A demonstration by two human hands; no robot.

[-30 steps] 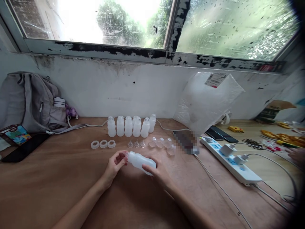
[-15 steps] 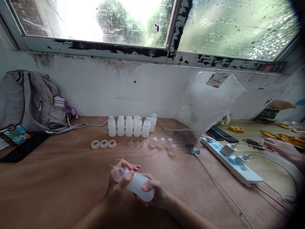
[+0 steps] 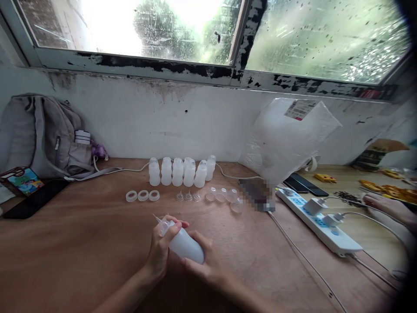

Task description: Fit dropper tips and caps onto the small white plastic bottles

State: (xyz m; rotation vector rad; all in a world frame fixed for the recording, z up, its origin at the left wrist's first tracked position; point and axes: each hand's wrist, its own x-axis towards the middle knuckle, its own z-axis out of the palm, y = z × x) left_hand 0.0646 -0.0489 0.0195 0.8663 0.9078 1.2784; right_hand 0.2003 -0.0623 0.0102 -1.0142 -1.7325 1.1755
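Observation:
My right hand (image 3: pixel 203 261) grips the body of a translucent white plastic bottle (image 3: pixel 185 246) that lies tilted just above the wooden table (image 3: pixel 81 243). My left hand (image 3: pixel 162 250) is closed around the bottle's neck end, its fingers on the clear cap (image 3: pixel 163 225) there. Farther back stand several matching bottles (image 3: pixel 179 172) in a row. In front of them lie three white rings (image 3: pixel 142 195), three small clear nipples (image 3: pixel 188 196) and several clear caps (image 3: pixel 224 197).
A grey backpack (image 3: pixel 42 137) leans at the back left, with a dark phone (image 3: pixel 32 202) beside it. A white plastic bag (image 3: pixel 286 139) and a power strip (image 3: pixel 321 224) with cables lie at the right. Another person's hand (image 3: pixel 389 206) rests at the far right.
Both hands pulled the bottle closer to me. My left hand went from touching the neck with its fingertips to closing over the cap end. The other person's hand came into view at the right.

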